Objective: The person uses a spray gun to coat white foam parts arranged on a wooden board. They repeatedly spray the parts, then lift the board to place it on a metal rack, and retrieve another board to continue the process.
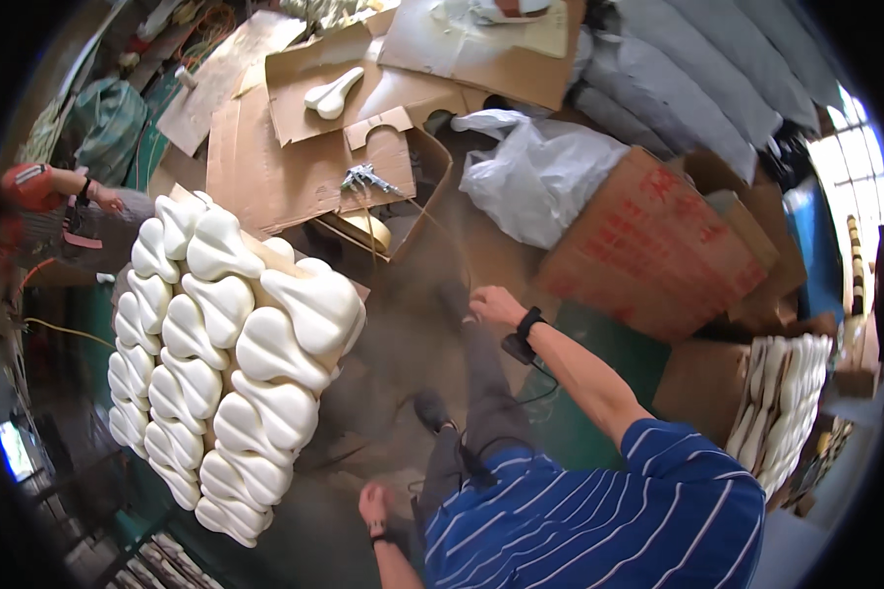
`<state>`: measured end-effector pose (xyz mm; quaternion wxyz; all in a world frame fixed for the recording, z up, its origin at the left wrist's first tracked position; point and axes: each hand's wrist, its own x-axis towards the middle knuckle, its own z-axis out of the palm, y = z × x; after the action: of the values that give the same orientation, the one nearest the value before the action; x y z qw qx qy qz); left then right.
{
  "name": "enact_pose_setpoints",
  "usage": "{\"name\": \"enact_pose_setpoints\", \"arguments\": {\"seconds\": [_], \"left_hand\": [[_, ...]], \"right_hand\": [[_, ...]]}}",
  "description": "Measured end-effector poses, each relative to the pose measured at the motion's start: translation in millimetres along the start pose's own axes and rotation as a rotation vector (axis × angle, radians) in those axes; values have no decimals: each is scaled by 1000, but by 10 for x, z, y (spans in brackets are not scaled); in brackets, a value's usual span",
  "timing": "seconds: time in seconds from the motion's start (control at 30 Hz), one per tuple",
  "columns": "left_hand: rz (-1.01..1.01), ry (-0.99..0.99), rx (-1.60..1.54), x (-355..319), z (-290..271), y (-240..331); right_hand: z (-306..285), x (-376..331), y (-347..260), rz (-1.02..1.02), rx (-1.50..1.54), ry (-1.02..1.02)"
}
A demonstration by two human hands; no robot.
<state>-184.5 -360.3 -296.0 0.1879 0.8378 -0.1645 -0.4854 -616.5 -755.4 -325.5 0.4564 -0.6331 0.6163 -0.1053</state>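
Observation:
My right hand (498, 307), with a black band at the wrist, hangs over my right leg. Its fingers are curled in and nothing shows in them. Low on the left side is my left hand (373, 506), smeared by motion, so its fingers do not read clearly. It is nearest to a rack of cream-white bicycle saddles (206, 314), set close together in rows, but does not touch them. A metal spray gun (368, 179) lies on a cardboard box ahead. Beyond it, a single white saddle (334, 93) rests on cardboard.
A white plastic bag (540, 172) sits beside a large carton (653, 245) with red print. Grey stuffed sacks (678, 79) are piled behind. More saddles (781, 402) stand at the right. Another person's hand (108, 199) shows at far left. A thin hose runs from the cardboard.

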Motion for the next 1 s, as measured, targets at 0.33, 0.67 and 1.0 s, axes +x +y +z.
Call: {"name": "enact_pose_setpoints", "arguments": {"seconds": [0.33,0.67,1.0], "left_hand": [[-795,129,-244,-958,1131,193],[-881,142,-329,-1334,1858,400],[-365,175,-452,-1256,1534,609]], "right_hand": [[405,4170,976,-52,-104,370],[671,5408,1066,15,-245,81],[-450,2287,-194,-91,270,213]]}}
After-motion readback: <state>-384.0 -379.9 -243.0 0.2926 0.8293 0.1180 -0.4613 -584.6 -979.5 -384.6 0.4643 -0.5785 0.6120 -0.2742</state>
